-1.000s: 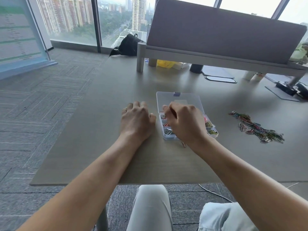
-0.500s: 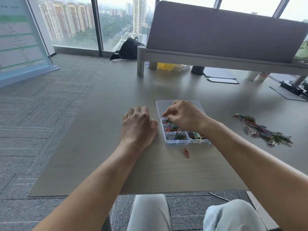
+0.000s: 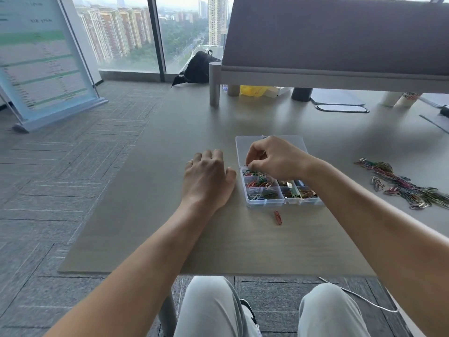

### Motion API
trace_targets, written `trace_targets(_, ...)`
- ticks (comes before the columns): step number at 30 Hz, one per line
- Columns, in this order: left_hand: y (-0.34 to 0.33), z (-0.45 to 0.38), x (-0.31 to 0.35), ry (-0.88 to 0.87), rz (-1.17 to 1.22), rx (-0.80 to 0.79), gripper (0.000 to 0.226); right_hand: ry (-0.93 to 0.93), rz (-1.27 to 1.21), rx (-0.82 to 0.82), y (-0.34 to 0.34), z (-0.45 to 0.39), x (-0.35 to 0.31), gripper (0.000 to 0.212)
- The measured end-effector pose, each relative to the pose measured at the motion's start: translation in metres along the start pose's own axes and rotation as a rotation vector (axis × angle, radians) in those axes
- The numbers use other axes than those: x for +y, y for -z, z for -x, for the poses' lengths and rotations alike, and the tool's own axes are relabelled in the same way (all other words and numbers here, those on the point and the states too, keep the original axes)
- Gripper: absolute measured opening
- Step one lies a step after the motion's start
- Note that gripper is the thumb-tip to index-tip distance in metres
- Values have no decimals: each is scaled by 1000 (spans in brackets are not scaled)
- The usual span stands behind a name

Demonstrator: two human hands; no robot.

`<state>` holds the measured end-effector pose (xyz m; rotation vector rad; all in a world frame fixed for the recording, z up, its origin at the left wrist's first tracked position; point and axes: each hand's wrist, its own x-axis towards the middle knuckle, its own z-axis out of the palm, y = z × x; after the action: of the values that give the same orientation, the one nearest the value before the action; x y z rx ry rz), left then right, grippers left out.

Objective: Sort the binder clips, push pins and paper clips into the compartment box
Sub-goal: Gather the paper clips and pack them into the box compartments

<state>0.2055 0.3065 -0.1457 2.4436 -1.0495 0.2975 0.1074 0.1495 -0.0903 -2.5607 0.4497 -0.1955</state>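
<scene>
right hand (image 3: 277, 159) grip has moved over box (image 3: 264, 203) rear, fingers curled, contents unclear; left hand (image 3: 207, 178) stays flat.

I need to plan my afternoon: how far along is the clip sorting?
Done: several compartments of the box already hold clips. In hand: the right hand is over the far compartments, fingertips pinched; what it holds is unclear. The left hand rests on the table. Left: the pile at right and one red clip.
</scene>
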Motion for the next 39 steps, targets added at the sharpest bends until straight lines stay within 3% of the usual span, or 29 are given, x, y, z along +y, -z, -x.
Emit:
trace_targets(15,0,0,2,8,-2,14,25,47,-202,91,-1,6,13,6)
trace_targets(22,2,1,4,10,5,12,25,94,-6,139,0,30,10,3)
trace_targets(32,17,24,11,5,210,0,23,75,-25,423,-10,90,-1,22)
trace_targets(37,34,95,36,-69,269,125,25,52,-30,551,-23,139,10,18)
trace_targets(39,37,122,51,-124,232,72,23,11,-34,580,-26,157,15,17)
